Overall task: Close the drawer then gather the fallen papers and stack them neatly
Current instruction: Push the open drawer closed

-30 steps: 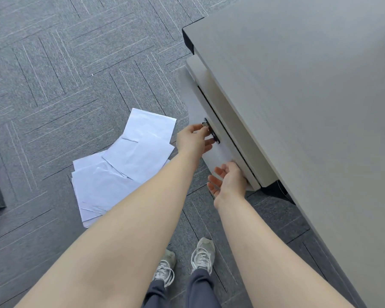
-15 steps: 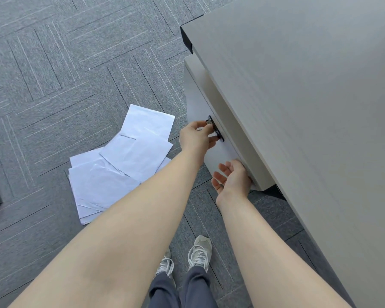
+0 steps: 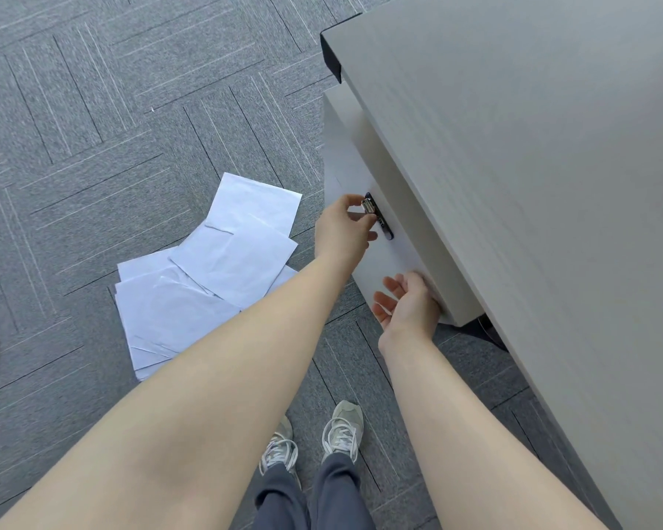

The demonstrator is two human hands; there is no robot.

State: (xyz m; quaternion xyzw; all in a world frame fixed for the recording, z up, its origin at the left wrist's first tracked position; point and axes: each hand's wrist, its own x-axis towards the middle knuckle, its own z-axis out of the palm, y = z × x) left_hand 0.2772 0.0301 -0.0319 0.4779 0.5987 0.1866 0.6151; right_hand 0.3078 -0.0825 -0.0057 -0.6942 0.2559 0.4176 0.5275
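Drawer (image 3: 355,177): white front, under the grey desk (image 3: 532,166), right of the papers.
Papers (image 3: 207,277): white sheets in a messy pile on the grey carpet (image 3: 92,128), left of the drawer.
Room: bare carpet far and left of the papers.
Left hand (image 3: 343,231): pinches the small metal key (image 3: 368,205) on the drawer front.
Right hand (image 3: 408,304): fingers loose and apart, touching the drawer's near bottom corner.

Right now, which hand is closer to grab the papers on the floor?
Left. The left hand pinches the key on the drawer, on the papers' side. The right hand holds the drawer's far corner.
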